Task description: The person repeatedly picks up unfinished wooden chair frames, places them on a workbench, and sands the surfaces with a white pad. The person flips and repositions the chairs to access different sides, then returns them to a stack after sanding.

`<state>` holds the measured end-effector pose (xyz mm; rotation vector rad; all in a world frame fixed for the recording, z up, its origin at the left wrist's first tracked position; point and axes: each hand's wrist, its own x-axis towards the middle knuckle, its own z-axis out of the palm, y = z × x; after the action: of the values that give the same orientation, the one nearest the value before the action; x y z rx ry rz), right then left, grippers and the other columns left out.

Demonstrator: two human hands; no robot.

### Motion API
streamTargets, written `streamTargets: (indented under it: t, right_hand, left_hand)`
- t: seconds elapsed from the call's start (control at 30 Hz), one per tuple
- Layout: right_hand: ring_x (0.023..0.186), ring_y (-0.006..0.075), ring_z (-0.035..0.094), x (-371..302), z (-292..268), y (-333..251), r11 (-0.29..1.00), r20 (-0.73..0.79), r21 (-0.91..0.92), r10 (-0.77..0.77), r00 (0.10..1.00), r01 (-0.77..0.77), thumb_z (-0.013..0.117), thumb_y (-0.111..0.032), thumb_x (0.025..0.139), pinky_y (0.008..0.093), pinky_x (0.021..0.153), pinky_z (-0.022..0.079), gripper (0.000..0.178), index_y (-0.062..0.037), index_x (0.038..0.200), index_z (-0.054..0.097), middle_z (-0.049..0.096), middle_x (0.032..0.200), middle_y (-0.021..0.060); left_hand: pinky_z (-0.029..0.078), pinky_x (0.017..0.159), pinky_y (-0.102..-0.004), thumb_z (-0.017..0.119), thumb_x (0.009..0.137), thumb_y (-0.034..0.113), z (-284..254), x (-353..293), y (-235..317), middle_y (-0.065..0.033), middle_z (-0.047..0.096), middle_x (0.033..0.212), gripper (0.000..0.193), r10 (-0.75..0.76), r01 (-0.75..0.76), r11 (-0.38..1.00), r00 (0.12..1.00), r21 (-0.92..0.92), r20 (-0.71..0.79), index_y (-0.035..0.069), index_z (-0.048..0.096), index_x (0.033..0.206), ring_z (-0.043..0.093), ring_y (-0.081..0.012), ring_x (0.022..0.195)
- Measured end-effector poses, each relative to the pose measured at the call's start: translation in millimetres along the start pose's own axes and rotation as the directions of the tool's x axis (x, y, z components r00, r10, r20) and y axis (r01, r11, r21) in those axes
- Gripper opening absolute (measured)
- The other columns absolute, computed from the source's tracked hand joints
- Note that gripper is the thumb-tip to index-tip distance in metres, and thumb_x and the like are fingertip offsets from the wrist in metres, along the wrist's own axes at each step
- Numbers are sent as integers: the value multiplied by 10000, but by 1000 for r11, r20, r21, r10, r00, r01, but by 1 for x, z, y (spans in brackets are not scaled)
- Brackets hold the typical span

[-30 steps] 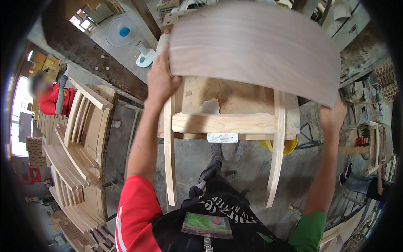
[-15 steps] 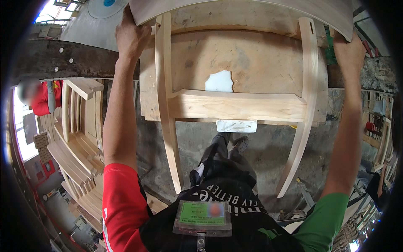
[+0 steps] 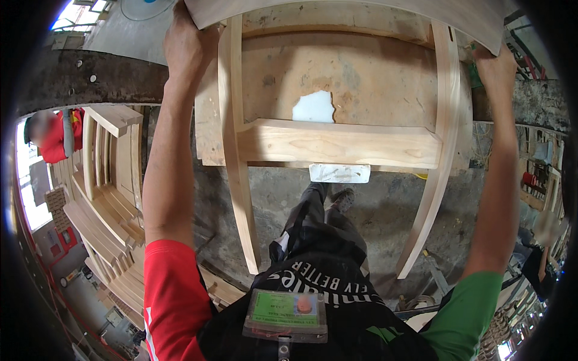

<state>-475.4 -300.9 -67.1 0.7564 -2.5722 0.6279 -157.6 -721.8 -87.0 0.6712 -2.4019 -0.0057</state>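
Curved wd pnl [image 3: 448, 11], pale grainy rail [image 3: 340, 144]

The curved panel [image 3: 480, 19] was greyish-brown, the wooden frame [image 3: 242, 207] pale cream, its crossbar [image 3: 343, 145] swirled with grain. Dark blotches mottled the tan worktop [image 3: 385, 78]. The left sleeve [image 3: 171, 286] was red.

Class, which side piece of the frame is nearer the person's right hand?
The right side piece, whose far end is near the right hand; the left side piece is nearer the left hand.

White lettering [image 3: 330, 286] on black shirt [image 3: 355, 322]; fine print on green badge [image 3: 268, 311], unreadable.
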Motion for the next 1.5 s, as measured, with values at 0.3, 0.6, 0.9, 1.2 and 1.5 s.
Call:
streamTargets:
  t: [0.3,0.6,0.9,1.2,1.5]
  right_hand:
    - [982,457,725,32,37,34,994,59,-69,-84,995,88,701,-382,883,493,838,565,424,-15,1091,744,750,996,272]
    - [863,323,768,29,40,25,977,173,178,90,981,-121,724,-364,868,420,795,568,428,25,1046,756,768,850,201]
    - [1027,446,716,29,45,20,999,62,25,-48,997,47,689,-409,884,498,877,566,444,-18,1084,757,744,1016,270]
    - [1144,490,661,27,27,16,999,130,-48,27,991,-21,606,-492,957,522,958,536,521,-46,1193,737,724,1130,287]
    - [1074,430,684,21,38,17,983,102,54,167,981,-173,675,-399,894,477,909,535,493,2,1177,725,736,1099,268]
  left_hand:
    - [565,838,-591,624,977,313,3,10,15,-339,709,1095,563,-121,123,992,978,1,172,32,463,1437,676,-553,1036]
    - [538,955,-598,607,1004,370,6,22,13,-317,692,1225,598,-211,185,974,949,127,234,98,443,1511,645,-526,1165]
    - [557,893,-615,646,958,319,7,13,3,-314,719,1140,668,-235,214,970,945,116,227,148,407,1558,671,-540,1086]
    - [568,867,-596,671,960,386,0,16,-9,-305,729,1090,630,-85,80,996,987,39,137,76,479,1474,688,-525,1045]
    - [521,975,-540,645,974,218,-1,34,39,-305,704,1194,457,-70,67,976,997,-206,-7,18,600,1382,630,-498,1219]
